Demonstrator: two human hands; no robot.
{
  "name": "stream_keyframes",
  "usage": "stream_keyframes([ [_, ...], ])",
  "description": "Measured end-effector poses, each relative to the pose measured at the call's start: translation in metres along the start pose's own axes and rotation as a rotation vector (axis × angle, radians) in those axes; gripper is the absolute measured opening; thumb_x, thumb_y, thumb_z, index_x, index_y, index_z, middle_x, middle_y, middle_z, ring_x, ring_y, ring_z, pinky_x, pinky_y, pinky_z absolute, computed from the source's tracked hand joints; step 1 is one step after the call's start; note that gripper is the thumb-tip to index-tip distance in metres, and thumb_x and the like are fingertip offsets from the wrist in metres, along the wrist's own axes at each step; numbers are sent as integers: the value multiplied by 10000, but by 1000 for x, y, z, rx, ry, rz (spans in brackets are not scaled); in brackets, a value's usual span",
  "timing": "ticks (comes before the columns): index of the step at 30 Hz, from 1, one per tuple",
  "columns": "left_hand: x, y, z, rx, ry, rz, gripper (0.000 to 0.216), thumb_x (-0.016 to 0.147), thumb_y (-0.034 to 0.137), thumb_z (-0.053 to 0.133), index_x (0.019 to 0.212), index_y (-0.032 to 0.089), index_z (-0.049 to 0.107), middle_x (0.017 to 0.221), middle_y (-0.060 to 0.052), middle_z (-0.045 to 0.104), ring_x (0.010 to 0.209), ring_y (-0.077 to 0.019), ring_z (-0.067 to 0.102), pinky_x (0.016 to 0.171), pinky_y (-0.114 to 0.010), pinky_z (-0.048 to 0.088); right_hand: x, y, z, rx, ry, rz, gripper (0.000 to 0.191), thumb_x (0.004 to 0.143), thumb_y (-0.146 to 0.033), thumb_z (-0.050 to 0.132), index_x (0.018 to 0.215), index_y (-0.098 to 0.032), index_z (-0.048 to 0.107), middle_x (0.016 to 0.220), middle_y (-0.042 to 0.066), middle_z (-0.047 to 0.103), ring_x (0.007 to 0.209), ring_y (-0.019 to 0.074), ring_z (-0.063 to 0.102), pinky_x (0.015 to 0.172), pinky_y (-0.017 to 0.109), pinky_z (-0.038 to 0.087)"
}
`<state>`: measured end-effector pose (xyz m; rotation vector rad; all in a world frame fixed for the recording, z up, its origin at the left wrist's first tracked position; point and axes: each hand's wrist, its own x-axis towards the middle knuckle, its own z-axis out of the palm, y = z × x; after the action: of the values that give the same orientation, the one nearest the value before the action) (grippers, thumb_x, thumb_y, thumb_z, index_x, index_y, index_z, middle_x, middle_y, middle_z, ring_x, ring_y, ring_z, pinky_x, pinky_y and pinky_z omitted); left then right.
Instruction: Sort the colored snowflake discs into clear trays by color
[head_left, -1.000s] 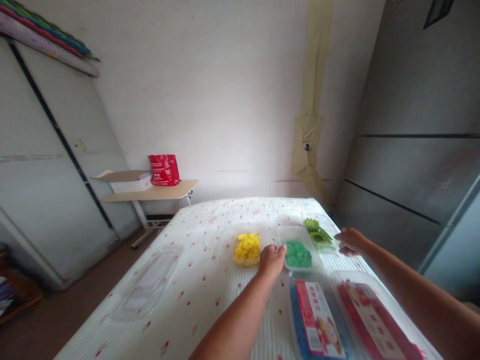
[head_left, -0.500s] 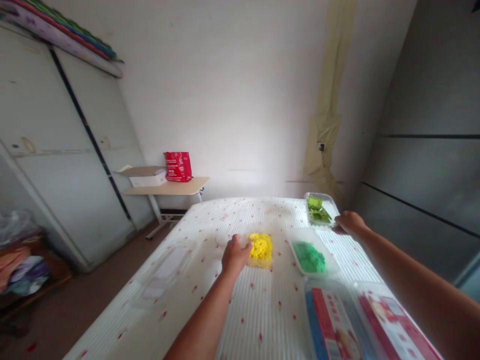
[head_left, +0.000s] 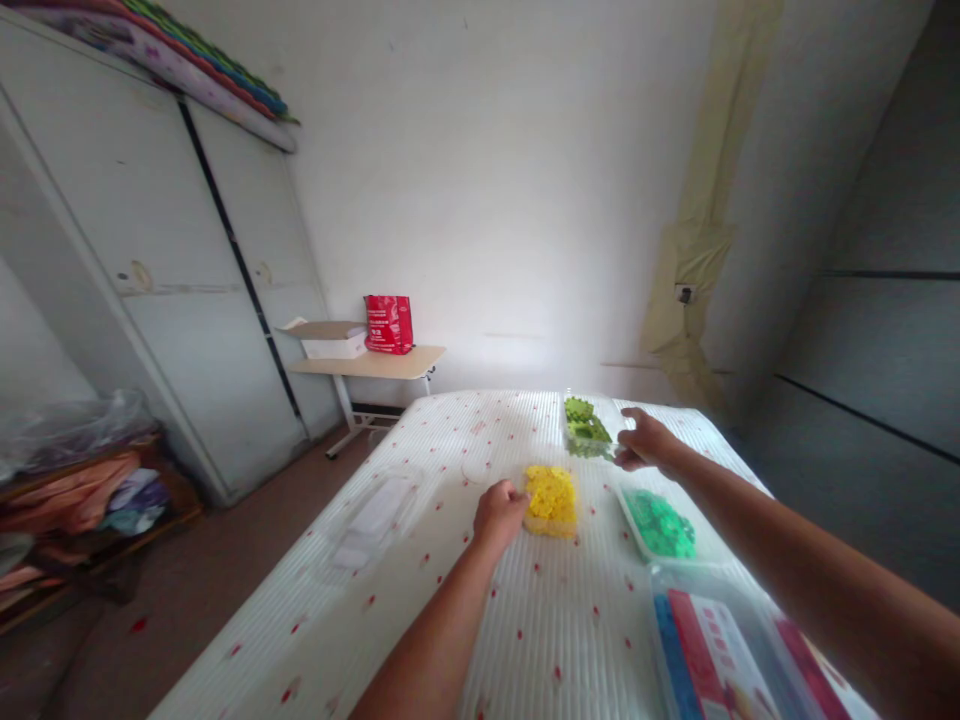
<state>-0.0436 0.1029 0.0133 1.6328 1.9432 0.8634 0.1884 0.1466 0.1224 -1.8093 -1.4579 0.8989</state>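
Observation:
On the white, red-speckled table cover, my left hand (head_left: 501,512) is closed at the left edge of a clear plastic box of yellow pieces (head_left: 551,500). My right hand (head_left: 646,440) grips the right rim of another clear box, at the far side, partly filled with olive-green pieces (head_left: 589,420). That box is just beyond the yellow one; whether its base touches the cover I cannot tell. Nearer and to the right sits a box of bright green pieces (head_left: 661,522), below my right forearm.
Lidded boxes with red-and-white labels (head_left: 720,640) lie at the near right. A clear lid-like tray (head_left: 375,520) lies on the left of the table (head_left: 420,640). Beyond it, a side table (head_left: 375,363) holds a red bag (head_left: 389,325) and a white box (head_left: 334,346).
My right hand has moved the box of olive-green pieces leftward, towards the yellow box. My left thumb has closed in at the yellow box's edge. The view has turned slightly left.

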Motion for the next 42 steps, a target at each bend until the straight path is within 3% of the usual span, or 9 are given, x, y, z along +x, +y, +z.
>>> stream_keyframes([
  [6,-25,-18,-24,-67,8,-54,178,660,239,535,519,195,435,467,58,402,537,-116,475,491,-201,304,-21,-4,19,-9,-152,-26,614,749,-24,415,1336,-146,281,397,-44,574,434,166,638,463,223,529],
  [11,-63,-61,-63,-178,-46,-142,166,641,245,500,536,204,379,460,76,359,450,-90,425,430,-186,312,-42,0,35,-77,-367,-64,343,759,-30,378,1066,-129,493,408,-20,599,383,140,606,420,192,485],
  [18,-117,-104,-113,-366,-70,-151,213,625,357,486,535,211,359,477,75,343,445,-88,392,429,-203,319,-73,0,77,-264,-474,-39,160,793,-53,401,871,-157,494,371,-44,560,365,126,592,420,180,467],
  [26,-144,-114,-118,-304,-153,-88,168,629,290,484,536,200,378,527,51,394,527,-102,410,494,-211,302,-114,21,81,-483,-654,-60,186,725,-26,412,811,-181,469,307,-79,443,287,122,498,292,155,363],
  [30,-147,-109,-115,-285,-208,-49,196,653,306,513,544,197,392,546,47,412,557,-110,433,518,-213,317,-126,22,64,-575,-682,-88,251,720,-89,470,948,-185,514,313,-96,403,248,110,434,263,160,329],
  [33,-139,-105,-127,-247,-264,-60,286,716,427,500,566,202,410,516,54,414,524,-115,445,505,-218,329,-126,16,51,-592,-628,-140,283,719,-154,524,996,-201,563,392,-74,449,250,90,417,258,160,300],
  [36,-117,-106,-147,-45,-17,0,291,780,433,449,609,197,465,559,31,499,572,-133,498,560,-231,375,-126,10,41,-603,-551,-227,240,728,-220,544,958,-214,610,549,-20,545,288,77,455,278,173,308],
  [38,-99,-109,-156,161,164,115,154,773,317,492,727,186,558,765,-19,620,769,-159,562,717,-252,408,-129,8,37,-644,-497,-324,240,743,-254,537,963,-223,628,661,20,603,373,105,533,350,211,385],
  [42,-72,-108,-155,513,160,172,199,766,243,536,938,205,627,1041,-66,654,1031,-210,535,897,-326,353,-143,6,35,-722,-387,-536,236,735,-265,554,942,-258,668,738,46,665,656,192,631,652,322,477],
])
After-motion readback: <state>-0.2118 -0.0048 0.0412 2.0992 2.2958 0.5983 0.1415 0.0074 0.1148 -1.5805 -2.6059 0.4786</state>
